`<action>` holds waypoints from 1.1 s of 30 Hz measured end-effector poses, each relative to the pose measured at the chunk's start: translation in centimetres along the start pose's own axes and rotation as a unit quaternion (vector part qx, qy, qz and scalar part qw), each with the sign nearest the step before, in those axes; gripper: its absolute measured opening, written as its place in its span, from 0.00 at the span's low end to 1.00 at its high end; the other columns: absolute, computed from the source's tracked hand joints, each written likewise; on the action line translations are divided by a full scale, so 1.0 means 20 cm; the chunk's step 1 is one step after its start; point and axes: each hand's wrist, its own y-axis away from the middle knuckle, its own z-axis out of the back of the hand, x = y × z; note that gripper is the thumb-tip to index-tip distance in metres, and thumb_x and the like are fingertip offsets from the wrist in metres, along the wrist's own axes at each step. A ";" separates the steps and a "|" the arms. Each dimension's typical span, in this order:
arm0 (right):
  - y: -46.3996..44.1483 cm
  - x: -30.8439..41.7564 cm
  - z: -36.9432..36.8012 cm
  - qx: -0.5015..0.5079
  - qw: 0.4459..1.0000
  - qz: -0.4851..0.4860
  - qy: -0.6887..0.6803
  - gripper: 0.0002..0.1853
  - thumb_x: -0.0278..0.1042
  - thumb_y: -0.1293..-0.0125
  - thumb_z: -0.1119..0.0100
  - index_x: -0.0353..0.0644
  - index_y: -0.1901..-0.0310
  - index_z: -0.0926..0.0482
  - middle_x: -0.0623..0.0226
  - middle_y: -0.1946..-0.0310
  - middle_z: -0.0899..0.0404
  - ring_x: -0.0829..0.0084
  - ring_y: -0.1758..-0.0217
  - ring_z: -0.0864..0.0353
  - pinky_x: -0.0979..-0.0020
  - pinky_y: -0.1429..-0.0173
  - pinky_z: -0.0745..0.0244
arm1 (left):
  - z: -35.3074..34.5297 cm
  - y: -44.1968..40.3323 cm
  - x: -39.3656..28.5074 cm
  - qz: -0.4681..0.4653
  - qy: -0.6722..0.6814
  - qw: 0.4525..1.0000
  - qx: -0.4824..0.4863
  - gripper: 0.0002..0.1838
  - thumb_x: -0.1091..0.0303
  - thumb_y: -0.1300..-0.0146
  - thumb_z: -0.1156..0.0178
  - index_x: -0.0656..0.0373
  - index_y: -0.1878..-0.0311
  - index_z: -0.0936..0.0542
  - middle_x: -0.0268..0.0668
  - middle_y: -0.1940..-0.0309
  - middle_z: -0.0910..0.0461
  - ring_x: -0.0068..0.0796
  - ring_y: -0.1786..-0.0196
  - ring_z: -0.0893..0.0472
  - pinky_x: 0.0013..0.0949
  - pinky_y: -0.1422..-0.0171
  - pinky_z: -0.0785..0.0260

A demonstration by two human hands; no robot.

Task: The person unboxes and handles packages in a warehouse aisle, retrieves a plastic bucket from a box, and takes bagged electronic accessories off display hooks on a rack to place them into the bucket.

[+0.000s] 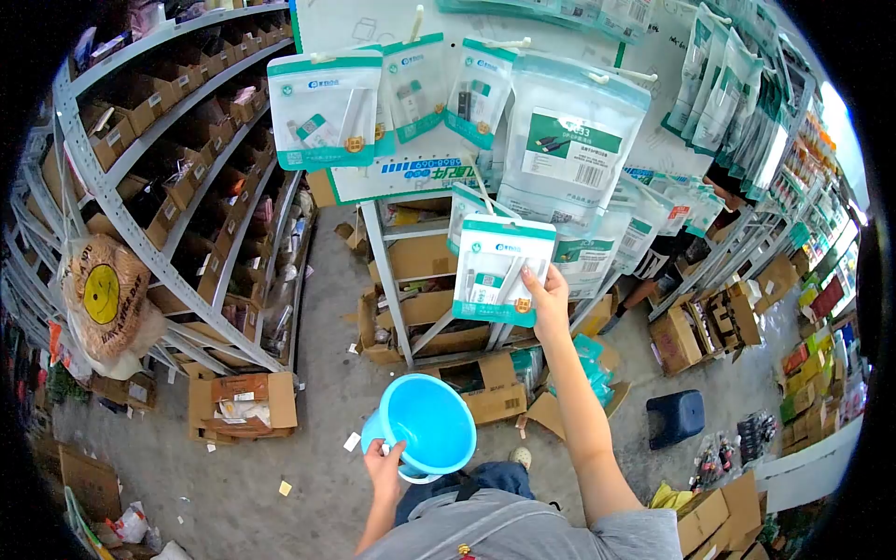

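Note:
My left hand is closed on the rim of a light blue plastic bucket, held low in front of my body; its visible inside shows only blue plastic. With my arm stretched forward, my right hand pinches the right edge of a white and teal zip pouch with a small cable accessory inside. Behind it another pouch hangs on a hook; whether the held pouch is still on that hook I cannot tell. A large clear pouch hangs just above my right hand.
More pouches hang on the display board ahead. Shelves of cardboard bins stand at left, with a bag hanging from them. Open boxes and a dark blue stool are on the floor. Another person's arm shows behind the rack.

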 end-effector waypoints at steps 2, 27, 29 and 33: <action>-0.02 0.00 -0.02 0.003 1.000 -0.004 0.011 0.13 0.31 0.47 0.44 0.34 0.60 0.29 0.67 0.69 0.25 0.82 0.69 0.27 0.81 0.67 0.32 | 0.00 0.01 0.00 0.007 -0.012 1.000 -0.001 0.10 0.73 0.57 0.41 0.63 0.70 0.30 0.33 0.79 0.28 0.19 0.78 0.29 0.23 0.77 0.38; -0.27 -0.21 -0.07 -0.043 0.989 0.066 0.127 0.13 0.34 0.47 0.44 0.31 0.68 0.26 0.68 0.78 0.25 0.83 0.81 0.31 0.79 0.77 0.35 | -0.02 0.01 -0.01 0.000 -0.004 1.000 -0.004 0.11 0.73 0.56 0.41 0.65 0.70 0.30 0.34 0.79 0.28 0.21 0.77 0.29 0.23 0.75 0.36; -0.21 -0.14 -0.11 -0.075 0.963 0.030 0.257 0.14 0.36 0.48 0.43 0.31 0.67 0.26 0.67 0.79 0.25 0.80 0.80 0.30 0.78 0.73 0.34 | -0.01 0.01 -0.01 0.004 -0.009 1.000 -0.002 0.11 0.73 0.56 0.41 0.65 0.69 0.29 0.35 0.78 0.27 0.21 0.77 0.28 0.24 0.75 0.36; -0.10 -0.27 0.04 -0.233 0.942 0.134 0.201 0.12 0.34 0.48 0.43 0.31 0.69 0.27 0.65 0.71 0.26 0.78 0.68 0.31 0.77 0.62 0.36 | 0.01 0.00 0.01 0.002 0.009 1.000 -0.011 0.11 0.73 0.57 0.41 0.65 0.69 0.29 0.35 0.78 0.27 0.22 0.77 0.28 0.24 0.75 0.35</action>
